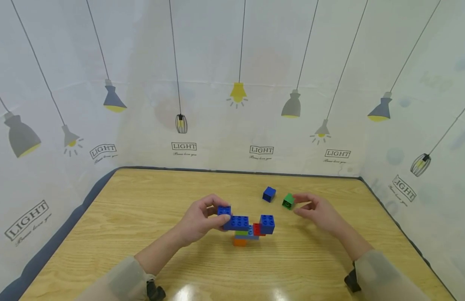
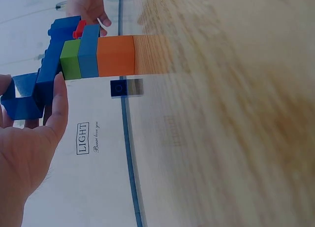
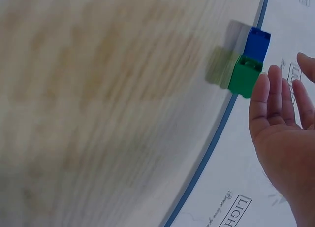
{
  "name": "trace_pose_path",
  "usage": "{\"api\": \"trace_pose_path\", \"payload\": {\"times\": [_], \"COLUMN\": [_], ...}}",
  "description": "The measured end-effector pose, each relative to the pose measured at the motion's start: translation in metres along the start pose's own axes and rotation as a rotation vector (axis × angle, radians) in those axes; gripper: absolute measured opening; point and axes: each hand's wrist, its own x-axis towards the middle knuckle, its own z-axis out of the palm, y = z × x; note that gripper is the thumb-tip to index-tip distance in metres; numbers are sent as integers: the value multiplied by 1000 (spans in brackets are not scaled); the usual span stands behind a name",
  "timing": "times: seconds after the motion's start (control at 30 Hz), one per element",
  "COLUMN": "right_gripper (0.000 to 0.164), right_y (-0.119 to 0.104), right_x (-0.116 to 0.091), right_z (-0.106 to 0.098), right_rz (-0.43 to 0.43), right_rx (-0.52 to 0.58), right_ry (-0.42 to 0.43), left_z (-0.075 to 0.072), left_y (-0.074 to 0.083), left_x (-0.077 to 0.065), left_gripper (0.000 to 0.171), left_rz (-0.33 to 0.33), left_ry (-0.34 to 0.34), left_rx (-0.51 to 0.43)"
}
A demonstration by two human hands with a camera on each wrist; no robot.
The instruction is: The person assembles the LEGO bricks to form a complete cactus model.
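My left hand (image 1: 198, 220) pinches the left end of a built stack of toy building bricks, thumb and fingers about its blue bricks (image 1: 237, 223). Below these sit a lime-green brick (image 2: 71, 59), a light-blue brick (image 2: 88, 52) and an orange brick (image 2: 115, 56) at the base. Toward the stack's right end are a red brick (image 1: 256, 229) and another blue brick (image 1: 267, 224). My right hand (image 1: 318, 210) holds nothing; its relaxed fingers are right beside a loose green brick (image 1: 288, 201), whose hollow side faces me in the head view.
A loose blue brick (image 1: 269, 194) lies just behind and left of the green one on the wooden table (image 1: 142, 200). A pale curtain (image 1: 210, 113) printed with hanging lamps surrounds the table's far and side edges.
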Motion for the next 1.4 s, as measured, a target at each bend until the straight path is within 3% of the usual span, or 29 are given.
{"api": "trace_pose_path", "payload": {"times": [0.33, 0.87, 1.23, 1.4], "right_gripper": [53, 45, 42, 50], "right_y": [14, 25, 21, 22], "right_x": [23, 52, 49, 45], "right_z": [-9, -4, 1, 0], "right_rz": [34, 47, 7, 25], "right_rx": [-1, -133, -205, -164], "right_ry": [26, -10, -28, -46], "left_z": [0, -1, -1, 0], "left_y": [-1, -4, -4, -4], "left_x": [0, 2, 2, 2], "left_gripper": [29, 28, 28, 26], "left_rz": [11, 2, 4, -4], "left_ry": [5, 6, 8, 14], "left_rx": [9, 3, 16, 3]}}
